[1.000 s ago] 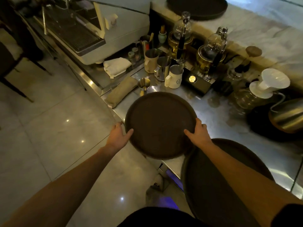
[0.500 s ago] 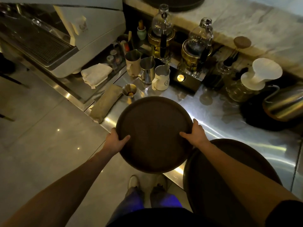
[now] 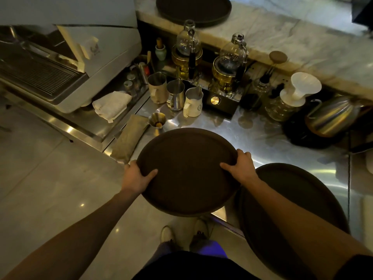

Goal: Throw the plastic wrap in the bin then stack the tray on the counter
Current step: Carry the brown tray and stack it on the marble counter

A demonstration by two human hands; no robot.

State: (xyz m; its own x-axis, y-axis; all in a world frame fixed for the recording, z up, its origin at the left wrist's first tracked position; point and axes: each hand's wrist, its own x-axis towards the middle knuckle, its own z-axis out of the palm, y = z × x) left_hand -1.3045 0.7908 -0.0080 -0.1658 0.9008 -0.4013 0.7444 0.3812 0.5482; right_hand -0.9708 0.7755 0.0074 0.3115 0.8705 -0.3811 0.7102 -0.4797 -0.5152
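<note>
Round tray held by two hands above the desk edge

The left hand (image 3: 137, 176) and the right hand (image 3: 241, 166) are each closed on opposite rims of the dark round tray (image 3: 187, 170), thumbs on top, and it hangs partly over the steel desk (image 3: 272, 142), partly over the floor. It looks stiff, flat, matte and probably light; the raised rim is the good place to hold. A second dark tray (image 3: 302, 188) lies just beside it, a likely place to stack. No plastic wrap is visible.
</note>
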